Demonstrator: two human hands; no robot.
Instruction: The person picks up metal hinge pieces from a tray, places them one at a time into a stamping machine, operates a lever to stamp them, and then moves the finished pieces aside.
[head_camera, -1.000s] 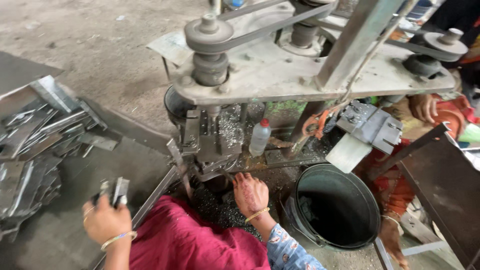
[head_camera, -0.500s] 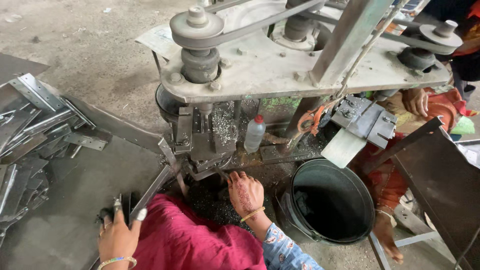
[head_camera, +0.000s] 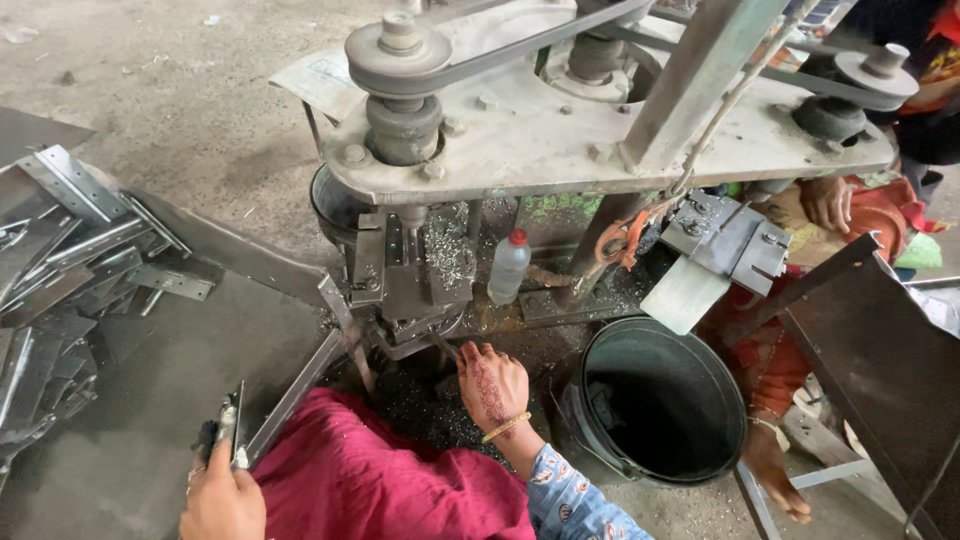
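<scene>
The left hand (head_camera: 222, 500) is low on the left. Its grip is shut on a flat metal piece (head_camera: 230, 425) that sticks up from the fingers. The piece is over the grey floor (head_camera: 130, 470), near a slanted metal bar (head_camera: 290, 400).

The right hand (head_camera: 492, 385) is under the drill machine (head_camera: 600, 130). Its fingers are bent around something small and thin, but I cannot tell how tight the grip is. It sits on a dark bed of metal chips (head_camera: 420, 405), just below the clamp (head_camera: 405, 290). A small bottle (head_camera: 508, 268) stands near, and a black bucket (head_camera: 660, 400) is on the right. More metal pieces lie in a pile (head_camera: 70, 260) on the left.

The right hand is very close to the drill. If the drill spins, it could hurt the fingers. The sharp chips could cut skin. The red cloth (head_camera: 380, 480) could catch in the moving belt (head_camera: 520, 45) if it gets near.
</scene>
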